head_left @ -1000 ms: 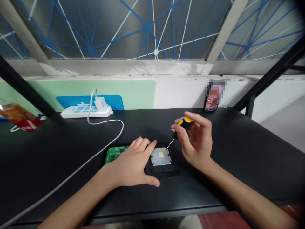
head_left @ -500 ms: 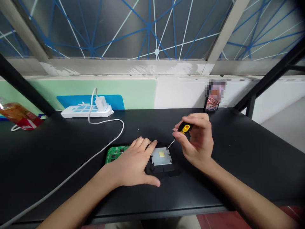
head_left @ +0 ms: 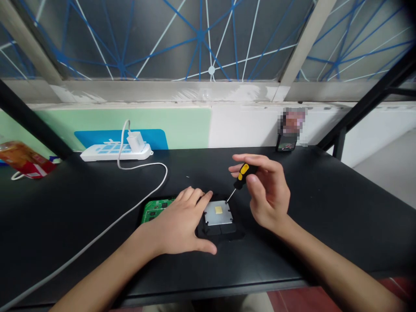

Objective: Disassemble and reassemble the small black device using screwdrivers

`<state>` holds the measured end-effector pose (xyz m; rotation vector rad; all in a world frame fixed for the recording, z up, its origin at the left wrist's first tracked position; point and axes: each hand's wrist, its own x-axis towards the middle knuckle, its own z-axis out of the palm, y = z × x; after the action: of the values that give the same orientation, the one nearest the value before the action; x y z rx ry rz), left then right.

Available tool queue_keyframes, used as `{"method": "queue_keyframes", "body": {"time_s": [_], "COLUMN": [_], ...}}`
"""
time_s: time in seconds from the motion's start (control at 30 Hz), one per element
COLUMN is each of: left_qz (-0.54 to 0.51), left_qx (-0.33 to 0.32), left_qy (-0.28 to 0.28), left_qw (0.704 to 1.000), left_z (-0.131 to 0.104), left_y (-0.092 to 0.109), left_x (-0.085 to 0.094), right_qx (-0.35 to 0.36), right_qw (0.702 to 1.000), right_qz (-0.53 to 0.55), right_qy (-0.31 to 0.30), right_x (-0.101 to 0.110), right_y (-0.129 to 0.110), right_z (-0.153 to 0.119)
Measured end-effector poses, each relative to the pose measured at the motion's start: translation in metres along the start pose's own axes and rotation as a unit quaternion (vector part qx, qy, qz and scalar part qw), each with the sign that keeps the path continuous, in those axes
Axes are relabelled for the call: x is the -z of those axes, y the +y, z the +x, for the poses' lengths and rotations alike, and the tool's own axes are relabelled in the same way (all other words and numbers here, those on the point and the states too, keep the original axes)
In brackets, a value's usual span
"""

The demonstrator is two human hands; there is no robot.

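The screwdriver (head_left: 243,174) has turned, loosely gripped by my right hand (head_left: 270,190), tip at the far right corner of the silver plate (head_left: 218,218), where I fear its tilt could cause slipping toward my spread left hand (head_left: 183,225).

Our screwdriver (head_left: 242,175) is black and yellow, our metal plate (head_left: 212,218) silver-grey with a pale yellow square (head_left: 218,210), our circuit board (head_left: 156,208) green. Blue and white lines crisscross the grey window panes (head_left: 159,26).
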<state>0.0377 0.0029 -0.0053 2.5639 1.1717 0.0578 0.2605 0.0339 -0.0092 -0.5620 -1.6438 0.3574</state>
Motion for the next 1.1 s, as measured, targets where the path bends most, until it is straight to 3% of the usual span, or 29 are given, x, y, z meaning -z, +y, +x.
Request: {"method": "queue_keyframes", "body": {"time_s": [0.23,0.43,0.6,0.87,1.0,1.1], "left_qz": [-0.001,-0.009,-0.011,-0.008,-0.01,-0.01], "left_qx": [-0.003,0.001,-0.004,-0.004,-0.003,-0.005], "left_qy": [0.002,0.001,0.008,0.012,0.011,0.009], "left_qw": [1.0,1.0,1.0,1.0,1.0,1.0], "left_z": [0.0001,0.0001,0.0002,0.0001,0.0004,0.0007], "left_y": [0.0005,-0.0018,-0.0024,-0.0009,-0.0011,-0.001], "left_x": [-0.0002,-0.0024,-0.0027,-0.0021,-0.0011,-0.0008], "right_qx": [0.035,-0.016,0.006,0.049,-0.012,-0.017], "right_qw": [0.995,1.0,1.0,0.994,0.999,1.0], "right_qz": [-0.082,-0.02,-0.008,-0.091,-0.038,0.007], "right_qy": [0.036,0.017,0.016,0.033,0.025,0.015], "right_x": [-0.0001,0.0022,0.0009,0.0008,0.0007,0.0006], "right_y": [0.0036,-0.0006,-0.0003,0.0041,-0.001,-0.0034], "right_z": [0.0032,0.0002,0.0012,0.0035,0.0005,-0.0006]}}
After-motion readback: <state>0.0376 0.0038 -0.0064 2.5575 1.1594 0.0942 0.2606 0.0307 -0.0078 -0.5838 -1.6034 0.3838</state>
